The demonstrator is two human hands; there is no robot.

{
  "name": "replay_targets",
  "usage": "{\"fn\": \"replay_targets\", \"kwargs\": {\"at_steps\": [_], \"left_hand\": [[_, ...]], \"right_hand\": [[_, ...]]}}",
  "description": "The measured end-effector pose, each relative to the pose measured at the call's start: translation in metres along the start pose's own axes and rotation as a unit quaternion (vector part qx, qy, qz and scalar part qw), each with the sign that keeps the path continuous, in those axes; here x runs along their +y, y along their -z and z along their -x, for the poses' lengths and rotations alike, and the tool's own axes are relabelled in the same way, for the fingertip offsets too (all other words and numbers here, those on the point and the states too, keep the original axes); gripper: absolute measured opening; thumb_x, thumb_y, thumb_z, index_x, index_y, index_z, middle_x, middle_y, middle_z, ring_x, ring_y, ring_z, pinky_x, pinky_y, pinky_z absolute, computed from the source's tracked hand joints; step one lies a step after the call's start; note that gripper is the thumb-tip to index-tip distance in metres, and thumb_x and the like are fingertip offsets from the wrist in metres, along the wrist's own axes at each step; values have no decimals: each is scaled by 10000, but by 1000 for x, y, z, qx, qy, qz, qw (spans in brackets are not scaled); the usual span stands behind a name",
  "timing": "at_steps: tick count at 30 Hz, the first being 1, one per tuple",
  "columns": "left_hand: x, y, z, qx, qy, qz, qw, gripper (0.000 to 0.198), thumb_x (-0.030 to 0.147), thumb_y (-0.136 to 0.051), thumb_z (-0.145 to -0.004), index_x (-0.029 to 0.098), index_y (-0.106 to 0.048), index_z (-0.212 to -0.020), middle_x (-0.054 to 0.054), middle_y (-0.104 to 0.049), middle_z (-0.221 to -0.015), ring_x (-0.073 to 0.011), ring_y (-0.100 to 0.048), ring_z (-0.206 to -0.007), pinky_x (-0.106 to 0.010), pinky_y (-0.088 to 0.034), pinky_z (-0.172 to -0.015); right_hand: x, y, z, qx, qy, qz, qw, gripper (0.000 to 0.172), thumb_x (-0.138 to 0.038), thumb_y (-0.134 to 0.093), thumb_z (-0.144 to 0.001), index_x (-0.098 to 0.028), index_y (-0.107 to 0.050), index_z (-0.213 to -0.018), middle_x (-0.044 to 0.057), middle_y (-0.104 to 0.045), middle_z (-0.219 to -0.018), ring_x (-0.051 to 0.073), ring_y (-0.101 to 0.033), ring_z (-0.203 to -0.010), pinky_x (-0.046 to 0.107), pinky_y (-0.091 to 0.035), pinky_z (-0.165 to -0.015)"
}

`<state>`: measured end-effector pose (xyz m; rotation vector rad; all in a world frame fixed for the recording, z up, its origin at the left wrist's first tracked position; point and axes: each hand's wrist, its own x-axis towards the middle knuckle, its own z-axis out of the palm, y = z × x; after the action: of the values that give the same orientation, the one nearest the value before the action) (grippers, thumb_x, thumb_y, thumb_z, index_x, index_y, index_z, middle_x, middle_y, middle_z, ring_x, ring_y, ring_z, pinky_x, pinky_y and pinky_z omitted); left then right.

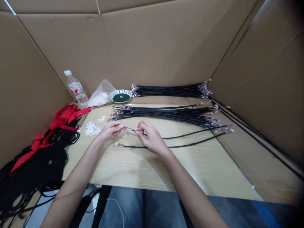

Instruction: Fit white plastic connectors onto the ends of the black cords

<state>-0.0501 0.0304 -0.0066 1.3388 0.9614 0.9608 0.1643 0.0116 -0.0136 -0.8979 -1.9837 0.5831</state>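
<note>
My left hand (109, 130) and my right hand (148, 135) meet over the wooden table (133, 164). Both pinch the near end of one thin black cable (185, 135), whose thin exposed wires show between my fingertips. The left fingers are closed at the wire tips, and the right fingers grip the cable just behind them. A second loose black cable (175, 146) lies on the table just in front of my hands. A small pile of white plastic connectors (92, 129) sits to the left of my left hand.
Two bundles of black cables lie behind my hands, one mid-table (166, 113) and one by the back wall (171, 91). A bowl of green beads (120, 96), a plastic bag (101, 95) and a water bottle (75, 87) stand back left. Black cords with red ribbons (40, 152) hang off the left edge. Cardboard walls surround the table.
</note>
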Motion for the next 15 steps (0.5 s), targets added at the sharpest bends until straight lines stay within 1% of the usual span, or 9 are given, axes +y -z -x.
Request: {"fn": "replay_targets", "kwargs": {"at_steps": [3,6,8,9,10,12,14,15], "left_hand": [[-1,0,0,-2,0,23,1000,304,397,-722,-676,109,-628,-696,56,-372,-439,-50,-270,-410,-212,-111,-435],[-3,-1,-2,-4,9,42,999,312,392,-739,-653,100,-631,-680,54,-372,-433,-46,-275,-402,-202,-109,-425],[-6,-2,-4,0,13,52,999,317,393,-736,-649,96,-627,-669,46,-387,-447,-40,-278,-395,-197,-106,-418],[-6,-2,-4,4,15,58,998,315,390,-731,-650,96,-621,-662,38,-405,-464,-37,-280,-393,-195,-107,-414],[-7,-2,-5,9,16,65,998,308,384,-727,-652,97,-613,-656,30,-426,-487,-35,-285,-393,-193,-110,-409],[-7,-2,-5,20,18,76,997,288,362,-718,-654,101,-596,-647,13,-466,-537,-30,-295,-394,-188,-118,-399],[-6,-3,-5,26,23,86,996,268,336,-714,-648,101,-587,-641,3,-488,-568,-28,-306,-392,-184,-125,-389],[-5,-3,-4,27,26,89,995,259,324,-713,-644,99,-585,-639,0,-493,-575,-28,-311,-391,-182,-126,-385]], "right_hand": [[2,0,-1,7,8,-27,1000,80,-129,-521,-805,-172,-523,-737,25,-516,-855,140,-495,-740,268,-413,-673],[5,-2,-1,7,-1,-55,998,56,-133,-543,-775,-164,-550,-729,19,-512,-831,128,-470,-697,264,-408,-654],[6,-3,-2,3,-20,-95,995,34,-141,-556,-746,-158,-582,-730,20,-515,-819,125,-468,-684,255,-411,-626],[6,-3,-3,3,-45,-136,990,34,-152,-568,-725,-156,-601,-733,23,-518,-823,127,-472,-685,245,-412,-597],[7,-2,-4,6,-80,-188,979,54,-170,-582,-703,-156,-619,-740,27,-522,-828,130,-479,-686,235,-413,-561],[10,-1,-6,20,-155,-294,943,125,-220,-587,-676,-163,-643,-772,33,-533,-835,144,-504,-699,223,-429,-509],[13,2,-7,44,-201,-361,910,187,-280,-555,-686,-170,-638,-813,43,-556,-858,160,-539,-739,247,-485,-536],[14,4,-8,58,-210,-375,901,210,-310,-526,-703,-173,-626,-826,50,-569,-878,166,-553,-761,272,-514,-577]]}}
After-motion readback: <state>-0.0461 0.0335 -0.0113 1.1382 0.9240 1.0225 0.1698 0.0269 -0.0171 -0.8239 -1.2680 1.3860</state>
